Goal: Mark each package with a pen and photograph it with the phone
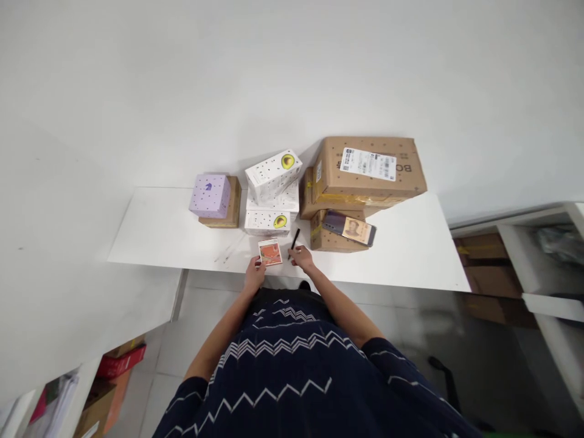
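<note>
My left hand (pixel 254 274) is at the near left corner of a small square card (pixel 271 252) with an orange picture and a pale border. Its fingers close on that corner, and the card lies on the white table or just above it; I cannot tell which. In my right hand (pixel 302 258), just right of the card, is a slim black pen (pixel 296 236). It is tilted, its upper end pointing away from me and its lower end close to the tabletop.
Behind the card stand stacked white boxes with avocado pictures (pixel 267 222). A lilac box (pixel 210 196) sits on a brown one at left. At right are a large carton (pixel 328 167) and a smaller carton bearing a phone (pixel 335 222). The table's front edge (pixel 387 281) runs before me.
</note>
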`<action>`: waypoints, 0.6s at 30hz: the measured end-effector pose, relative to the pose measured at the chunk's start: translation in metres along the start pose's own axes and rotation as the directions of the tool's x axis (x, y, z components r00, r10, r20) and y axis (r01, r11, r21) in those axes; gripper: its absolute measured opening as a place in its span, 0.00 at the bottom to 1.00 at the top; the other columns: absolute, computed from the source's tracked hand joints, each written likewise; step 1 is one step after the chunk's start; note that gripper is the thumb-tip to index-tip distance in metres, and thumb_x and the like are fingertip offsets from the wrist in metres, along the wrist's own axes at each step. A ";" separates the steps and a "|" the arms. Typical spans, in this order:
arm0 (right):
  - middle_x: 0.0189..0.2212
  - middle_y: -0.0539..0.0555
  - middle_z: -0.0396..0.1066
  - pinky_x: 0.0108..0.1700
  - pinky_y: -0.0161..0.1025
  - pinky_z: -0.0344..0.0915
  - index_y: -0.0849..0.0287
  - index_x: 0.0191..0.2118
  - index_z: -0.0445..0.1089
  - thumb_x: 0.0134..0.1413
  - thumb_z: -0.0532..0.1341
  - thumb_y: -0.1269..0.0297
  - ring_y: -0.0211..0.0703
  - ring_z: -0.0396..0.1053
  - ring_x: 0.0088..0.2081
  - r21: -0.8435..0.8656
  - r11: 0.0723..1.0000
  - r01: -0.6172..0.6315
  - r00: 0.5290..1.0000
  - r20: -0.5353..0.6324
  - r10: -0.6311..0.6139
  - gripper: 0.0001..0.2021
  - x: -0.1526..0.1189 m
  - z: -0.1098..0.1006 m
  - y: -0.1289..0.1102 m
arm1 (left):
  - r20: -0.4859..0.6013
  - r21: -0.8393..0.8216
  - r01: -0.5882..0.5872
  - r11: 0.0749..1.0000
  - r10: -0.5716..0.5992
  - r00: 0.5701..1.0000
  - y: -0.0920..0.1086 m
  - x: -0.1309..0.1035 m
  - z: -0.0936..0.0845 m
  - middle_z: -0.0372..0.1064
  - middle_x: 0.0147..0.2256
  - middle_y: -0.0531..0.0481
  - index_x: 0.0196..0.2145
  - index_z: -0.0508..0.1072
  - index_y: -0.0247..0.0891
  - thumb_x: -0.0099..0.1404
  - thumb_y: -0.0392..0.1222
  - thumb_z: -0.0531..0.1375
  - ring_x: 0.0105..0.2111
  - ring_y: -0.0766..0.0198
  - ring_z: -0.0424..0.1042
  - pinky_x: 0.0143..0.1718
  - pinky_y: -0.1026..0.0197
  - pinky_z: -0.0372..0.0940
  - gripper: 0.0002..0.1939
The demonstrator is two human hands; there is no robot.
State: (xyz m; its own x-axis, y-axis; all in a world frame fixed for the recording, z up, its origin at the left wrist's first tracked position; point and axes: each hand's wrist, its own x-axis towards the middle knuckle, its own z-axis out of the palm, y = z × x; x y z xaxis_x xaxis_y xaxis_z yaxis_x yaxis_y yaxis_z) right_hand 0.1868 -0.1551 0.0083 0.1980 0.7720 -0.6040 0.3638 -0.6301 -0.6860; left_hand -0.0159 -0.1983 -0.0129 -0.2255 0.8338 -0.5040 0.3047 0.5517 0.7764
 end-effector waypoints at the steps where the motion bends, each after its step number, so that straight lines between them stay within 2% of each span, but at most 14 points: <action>1: 0.21 0.48 0.72 0.25 0.33 0.65 0.60 0.40 0.70 0.54 0.64 0.61 0.35 0.67 0.17 0.001 0.999 0.036 0.999 -0.007 -0.036 0.10 -0.006 -0.005 -0.002 | -0.003 -0.002 0.004 1.000 -0.004 1.000 0.000 0.000 0.000 0.73 0.36 0.49 0.51 0.69 0.39 0.65 0.45 0.61 0.30 0.65 0.75 0.35 0.62 0.69 0.18; 3: 0.26 0.50 0.74 0.27 0.35 0.67 0.58 0.41 0.70 0.52 0.64 0.60 0.37 0.69 0.20 0.004 0.993 0.116 0.993 -0.011 -0.116 0.11 -0.019 -0.023 -0.005 | -0.006 -0.006 0.009 1.000 -0.009 1.000 0.000 -0.001 0.000 0.73 0.36 0.49 0.51 0.69 0.39 0.65 0.46 0.62 0.30 0.65 0.75 0.35 0.62 0.69 0.18; 6: 0.36 0.56 0.75 0.39 0.43 0.71 0.57 0.42 0.71 0.53 0.62 0.56 0.46 0.73 0.32 -0.070 0.956 0.285 0.952 -0.099 -0.291 0.13 -0.034 -0.074 -0.006 | -0.004 -0.013 0.009 1.000 -0.010 1.000 0.002 -0.003 -0.001 0.74 0.36 0.48 0.51 0.69 0.39 0.64 0.48 0.62 0.29 0.65 0.75 0.34 0.61 0.69 0.20; 7: 0.39 0.60 0.75 0.43 0.47 0.70 0.58 0.43 0.71 0.55 0.61 0.54 0.50 0.73 0.37 -0.213 0.899 0.383 0.887 -0.186 -0.422 0.15 -0.035 -0.095 -0.006 | -0.003 -0.015 0.008 1.000 -0.008 1.000 0.003 -0.004 -0.002 0.74 0.36 0.48 0.51 0.70 0.39 0.63 0.48 0.63 0.29 0.64 0.75 0.34 0.61 0.69 0.20; 8: 0.43 0.63 0.73 0.47 0.50 0.69 0.59 0.45 0.71 0.56 0.60 0.53 0.54 0.72 0.43 -0.375 0.830 0.413 0.816 -0.253 -0.520 0.16 -0.034 -0.118 -0.005 | -0.001 -0.018 0.006 1.000 -0.006 1.000 0.004 -0.004 -0.002 0.74 0.36 0.48 0.50 0.70 0.39 0.63 0.48 0.63 0.29 0.64 0.75 0.34 0.61 0.69 0.20; 9: 0.48 0.67 0.71 0.52 0.54 0.67 0.60 0.47 0.71 0.56 0.60 0.53 0.59 0.68 0.50 -0.512 0.764 0.394 0.764 -0.281 -0.582 0.19 -0.031 -0.141 -0.004 | 0.001 -0.020 0.004 1.000 -0.004 1.000 0.004 -0.005 -0.002 0.74 0.36 0.48 0.50 0.70 0.39 0.63 0.48 0.63 0.29 0.64 0.75 0.34 0.61 0.69 0.19; 10: 0.52 0.69 0.68 0.54 0.56 0.64 0.61 0.51 0.70 0.56 0.61 0.53 0.63 0.65 0.55 -0.615 0.705 0.355 0.741 -0.275 -0.613 0.21 -0.027 -0.161 -0.003 | 0.002 -0.023 0.002 1.000 -0.002 1.000 0.005 -0.005 -0.002 0.74 0.36 0.49 0.50 0.70 0.39 0.63 0.47 0.63 0.29 0.64 0.75 0.34 0.61 0.69 0.19; 12: 0.57 0.70 0.64 0.54 0.59 0.64 0.60 0.57 0.67 0.54 0.64 0.52 0.66 0.61 0.58 -0.737 0.619 0.271 0.758 -0.234 -0.609 0.28 -0.014 -0.194 -0.001 | 0.005 -0.030 -0.002 1.000 0.002 1.000 0.005 -0.004 -0.001 0.73 0.35 0.49 0.50 0.70 0.39 0.63 0.46 0.62 0.29 0.64 0.75 0.34 0.61 0.69 0.19; 14: 0.61 0.68 0.61 0.54 0.59 0.65 0.57 0.61 0.63 0.50 0.66 0.53 0.66 0.59 0.60 -0.788 0.561 0.252 0.793 -0.164 -0.586 0.33 0.001 -0.214 0.001 | 0.004 -0.037 -0.006 0.999 0.006 1.000 0.005 -0.004 0.000 0.73 0.35 0.49 0.50 0.69 0.38 0.64 0.45 0.62 0.29 0.64 0.75 0.34 0.61 0.69 0.18; 18: 0.62 0.61 0.64 0.56 0.54 0.65 0.53 0.62 0.63 0.47 0.69 0.55 0.61 0.63 0.59 -0.794 0.514 0.324 0.814 -0.043 -0.579 0.35 0.022 -0.225 0.006 | -0.004 -0.049 -0.008 0.999 0.008 1.000 0.002 -0.003 0.002 0.73 0.36 0.49 0.50 0.69 0.38 0.64 0.47 0.61 0.29 0.65 0.75 0.35 0.61 0.70 0.18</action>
State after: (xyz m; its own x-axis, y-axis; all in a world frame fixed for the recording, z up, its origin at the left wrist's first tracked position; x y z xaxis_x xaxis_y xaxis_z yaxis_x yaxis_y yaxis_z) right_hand 0.3982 -0.1233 0.0819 -0.0103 0.9969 -0.0774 0.9740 -0.0075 -0.2263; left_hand -0.0124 -0.2003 -0.0110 -0.2269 0.8381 -0.4961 0.2604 0.5431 0.7983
